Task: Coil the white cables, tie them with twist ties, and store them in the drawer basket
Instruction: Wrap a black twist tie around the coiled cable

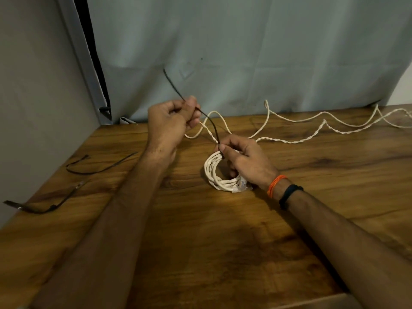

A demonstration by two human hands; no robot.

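Head view: coiled white cable (219, 172) lies flat on the wooden table (223, 253), centre-right, connector end at its near edge. Right hand (245, 159) rests on the coil's far rim, fingers curled, pinching the lower end of a black twist tie (209, 123) against the loops. Left hand (171, 121), clenched round the tie's upper part, sits up and to the left of the coil, off the table. Tie's long axis runs diagonally, from the coil rim up-left through the left fist, free tip beyond. Next move likely hinges on swinging that upper end down round the bundle. Uncoiled cable (312, 128) trails right along the back edge. Spare ties (98, 168) lie left. Drawer basket not visible.
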